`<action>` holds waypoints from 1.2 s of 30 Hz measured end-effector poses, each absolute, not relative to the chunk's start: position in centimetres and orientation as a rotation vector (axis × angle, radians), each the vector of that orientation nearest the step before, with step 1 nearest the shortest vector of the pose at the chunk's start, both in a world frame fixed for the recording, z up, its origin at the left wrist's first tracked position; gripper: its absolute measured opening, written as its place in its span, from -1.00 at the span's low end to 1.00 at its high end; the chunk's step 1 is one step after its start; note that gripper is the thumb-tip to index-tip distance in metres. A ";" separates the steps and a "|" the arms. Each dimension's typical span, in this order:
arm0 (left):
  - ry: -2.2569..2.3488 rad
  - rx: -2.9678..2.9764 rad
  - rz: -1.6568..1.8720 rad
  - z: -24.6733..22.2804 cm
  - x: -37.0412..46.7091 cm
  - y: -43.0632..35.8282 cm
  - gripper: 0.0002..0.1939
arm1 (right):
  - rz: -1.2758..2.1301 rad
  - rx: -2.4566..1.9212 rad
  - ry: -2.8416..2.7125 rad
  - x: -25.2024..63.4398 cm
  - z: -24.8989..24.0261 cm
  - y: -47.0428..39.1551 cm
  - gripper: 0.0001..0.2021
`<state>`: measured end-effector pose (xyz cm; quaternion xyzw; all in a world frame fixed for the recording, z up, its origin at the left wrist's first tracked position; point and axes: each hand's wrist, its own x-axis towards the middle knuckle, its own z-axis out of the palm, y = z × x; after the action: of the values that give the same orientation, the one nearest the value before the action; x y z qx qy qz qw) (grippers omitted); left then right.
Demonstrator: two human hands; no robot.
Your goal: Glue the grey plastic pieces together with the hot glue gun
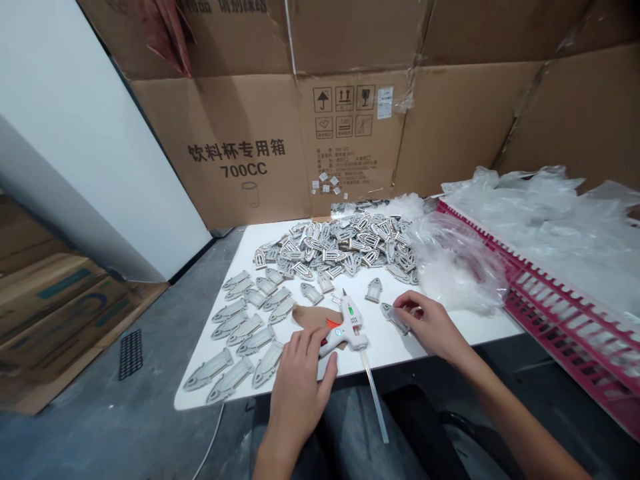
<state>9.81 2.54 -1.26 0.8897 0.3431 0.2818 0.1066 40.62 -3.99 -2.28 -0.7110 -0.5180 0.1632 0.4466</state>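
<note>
My left hand (300,373) grips the handle of a white hot glue gun (347,328) that rests on the white table (450,327), nozzle pointing away, a glue stick (374,399) sticking out behind. My right hand (430,325) pinches a grey flat cut-out piece (394,317) lying on the table just right of the gun. A brown cardboard scrap (311,315) lies under the gun's nozzle. A big heap of grey cut-out pieces (345,243) sits at the table's far side. Several assembled pieces (245,327) lie in rows on the left.
A clear plastic bag (455,263) lies right of the heap. A red plastic crate (565,313) with plastic wrap stands at the right. Cardboard boxes (250,153) wall off the back. Flattened cardboard (55,300) and a black grid piece (131,353) lie on the floor at left.
</note>
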 end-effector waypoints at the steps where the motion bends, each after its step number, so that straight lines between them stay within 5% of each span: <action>1: 1.009 2.622 0.832 -1.2 9.8 2.5 -0.65 | 0.427 -1.743 -1.274 40.7 -2.2 -4.0 -0.84; 28: 0.983 2.563 0.852 -0.8 9.6 2.4 -0.61 | 0.104 -1.785 -1.437 38.9 -2.9 -6.8 -0.75; 36: 0.955 2.442 0.982 2.7 14.5 2.1 -0.85 | 0.027 -1.666 -1.365 37.3 -4.0 -6.9 -0.76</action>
<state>14.53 2.07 2.66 0.8594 0.3362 0.3457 0.1701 37.28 -6.89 -3.98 -0.6811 -0.5579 0.0111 0.4741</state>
